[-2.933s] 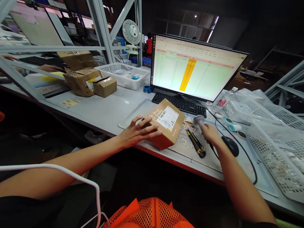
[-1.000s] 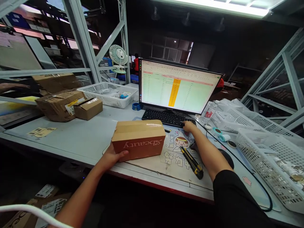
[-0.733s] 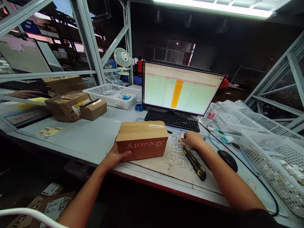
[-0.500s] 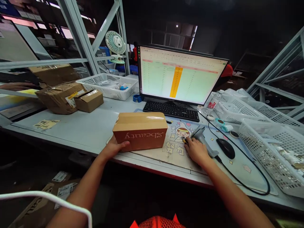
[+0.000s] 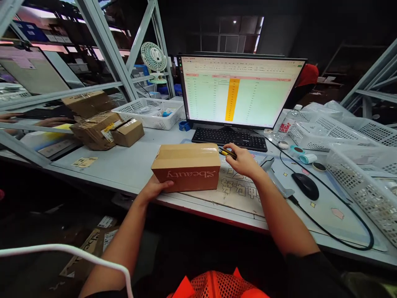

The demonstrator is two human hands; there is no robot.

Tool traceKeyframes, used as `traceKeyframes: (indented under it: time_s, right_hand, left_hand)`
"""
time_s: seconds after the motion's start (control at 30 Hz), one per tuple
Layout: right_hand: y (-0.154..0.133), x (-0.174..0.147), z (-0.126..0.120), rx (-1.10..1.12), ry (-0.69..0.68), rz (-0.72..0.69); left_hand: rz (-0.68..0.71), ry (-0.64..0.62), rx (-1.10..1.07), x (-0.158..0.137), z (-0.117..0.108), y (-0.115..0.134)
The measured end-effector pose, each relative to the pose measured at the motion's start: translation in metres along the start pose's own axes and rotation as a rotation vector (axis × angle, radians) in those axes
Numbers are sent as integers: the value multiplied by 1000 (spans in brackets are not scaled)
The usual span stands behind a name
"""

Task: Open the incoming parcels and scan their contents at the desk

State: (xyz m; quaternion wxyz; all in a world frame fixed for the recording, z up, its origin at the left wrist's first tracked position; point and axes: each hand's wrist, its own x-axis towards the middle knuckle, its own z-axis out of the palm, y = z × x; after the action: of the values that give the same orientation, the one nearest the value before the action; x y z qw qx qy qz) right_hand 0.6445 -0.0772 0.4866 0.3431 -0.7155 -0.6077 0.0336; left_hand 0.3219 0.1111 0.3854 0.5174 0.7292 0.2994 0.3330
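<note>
A brown cardboard box [image 5: 189,174] with upside-down "Sbeauty" print and taped top flaps sits at the desk's front edge. My left hand [image 5: 155,187] grips its lower left corner, thumb on the printed side and the other fingers hidden. Just off the box's right end, my right hand [image 5: 243,160] is closed around a black-and-yellow box cutter [image 5: 228,153], tip pointing left toward the box. A grey barcode scanner [image 5: 276,178] lies beside my right forearm on the printed desk mat [image 5: 238,186].
Behind the box stand a keyboard [image 5: 229,138] and a monitor [image 5: 238,95] showing a spreadsheet. A mouse [image 5: 305,186], a looping black cable and white baskets [image 5: 362,186] are to the right. Small cartons [image 5: 127,132] and a white basket [image 5: 149,114] occupy the left. Another person's hands show far left.
My right hand has moved up and left from beside the scanner to the box's right end, carrying the box cutter. My left hand still holds the box. The camera view has shifted slightly.
</note>
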Motion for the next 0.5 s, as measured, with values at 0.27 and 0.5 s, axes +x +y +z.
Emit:
traceKeyframes:
  time_s: [0.27,0.5]
  right_hand:
    - [-8,-21,11,107,92,-42]
    - [-13,-27,7,125,79,-78]
  left_hand:
    - [-31,22,-18,0,1,-3]
    - [-3,67,72,-1,-1,-8]
